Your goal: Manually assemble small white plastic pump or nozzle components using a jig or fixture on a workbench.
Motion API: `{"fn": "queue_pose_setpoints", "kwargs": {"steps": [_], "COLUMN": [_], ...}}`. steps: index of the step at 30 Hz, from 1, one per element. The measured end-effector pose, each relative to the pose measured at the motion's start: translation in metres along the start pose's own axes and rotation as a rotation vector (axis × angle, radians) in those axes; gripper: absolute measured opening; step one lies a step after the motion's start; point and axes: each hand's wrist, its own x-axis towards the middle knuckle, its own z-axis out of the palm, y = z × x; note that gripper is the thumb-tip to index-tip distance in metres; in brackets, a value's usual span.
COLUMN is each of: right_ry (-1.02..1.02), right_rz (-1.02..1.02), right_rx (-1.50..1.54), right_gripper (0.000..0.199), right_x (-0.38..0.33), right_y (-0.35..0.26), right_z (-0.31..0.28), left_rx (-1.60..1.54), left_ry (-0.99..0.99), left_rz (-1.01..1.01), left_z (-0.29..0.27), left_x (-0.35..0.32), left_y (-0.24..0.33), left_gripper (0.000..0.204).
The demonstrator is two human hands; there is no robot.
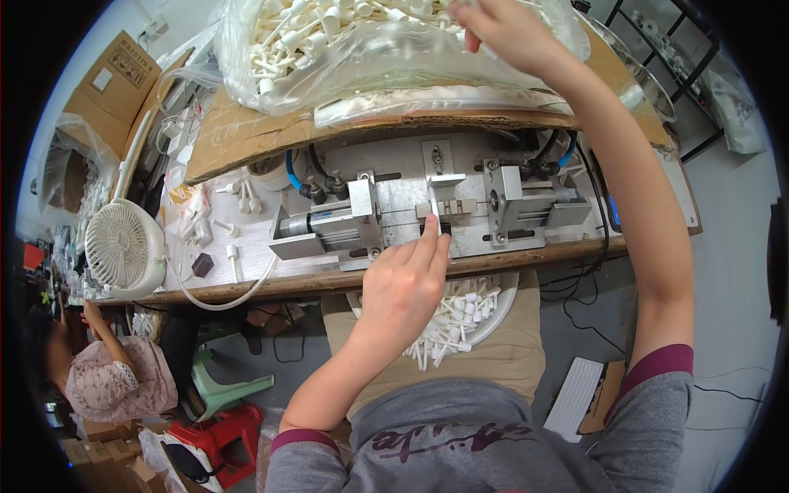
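Observation:
At the middle of the bench, my left hand point(407, 275) reaches with outstretched fingers to a small metal fixture point(456, 209). Its index fingertip touches, or lies right at, the lower end of a slim white plastic piece point(435, 197) standing in the fixture. Air cylinders flank it: a left one point(333, 222) and a right one point(534, 201), both on metal plates. Stretched over the far side, my right hand point(505, 33) is above a clear plastic bag point(370, 62) heaped with white plastic stems with cup-shaped ends point(329, 20). Its fingers are bent and blurred, so any piece in them is unclear.
A bowl point(501, 308) of similar white pieces sits on my lap. Cardboard point(271, 148) bridges the bench under the bag. On the left stand a white fan point(123, 246) and loose stems point(233, 259). Black cables point(604, 238) hang at right. A seated person point(119, 370) works at left.

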Motion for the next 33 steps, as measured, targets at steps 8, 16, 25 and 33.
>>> {"fn": "queue_pose_setpoints", "kwargs": {"steps": [8,16,25,33], "right_ry": [0.107,-0.020,-0.064,0.027], "right_rz": [0.263,0.473,0.563,0.520], "right_rx": [0.773,1.074,1.234,1.019], "right_gripper": [0.025,0.020,0.019,0.025], "right_x": [-0.101,-0.176,-0.216,-0.223], "right_y": [-0.071,-0.102,-0.111,-0.096], "right_z": [-0.011,0.029,0.063,0.057], "left_rx": [0.008,-0.049,-0.521,-0.357], "left_ry": [-0.124,-0.124,0.110,0.130], "left_rz": [-0.080,-0.116,-0.146,-0.155], "left_z": [-0.011,-0.008,-0.031,-0.022], "left_x": [0.007,0.007,0.005,-0.008], "left_y": [0.001,-0.004,0.012,0.004], "left_gripper": [0.028,0.028,0.037,0.034]}}
